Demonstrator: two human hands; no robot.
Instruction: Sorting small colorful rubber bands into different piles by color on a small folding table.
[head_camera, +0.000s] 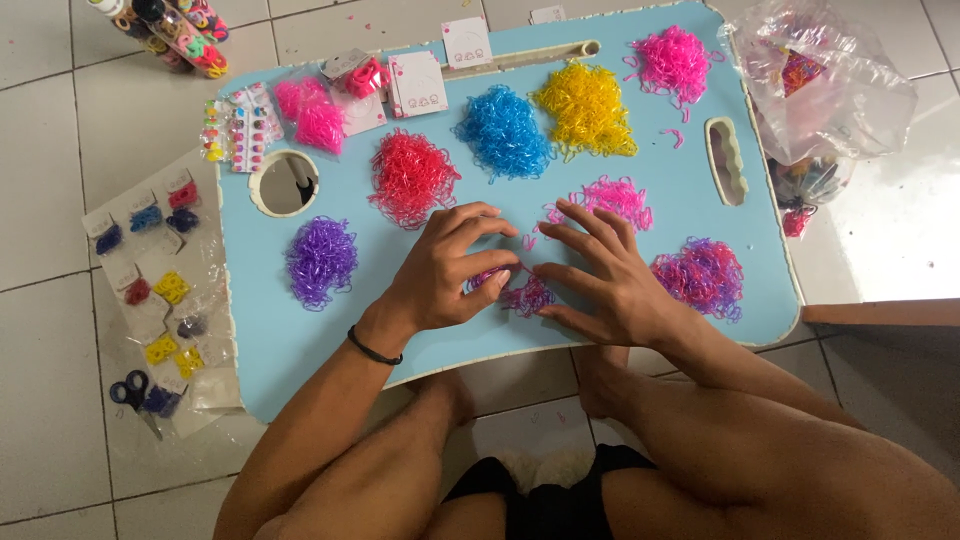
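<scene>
A light blue tabletop (620, 330) rests on a tiled floor (40, 180), with the person's bare legs (760, 440) folded below its near edge. At the top right a clear plastic bag (850, 90) lies beside the tabletop. Loose heaps of tiny elastic bands are spread over the blue surface: a yellow pile (586, 108), a blue pile (503, 131), a red pile (410, 177), a purple pile (321, 260), a pink pile (672, 58) and a mixed pile (703, 275) at the right. The left hand (445, 270) and right hand (600, 275) lie near the front edge with fingers spread, both pressing on a small mixed clump (522, 294) between them; neither is closed around anything. Scissors (132, 395) lie on the floor at the left.
</scene>
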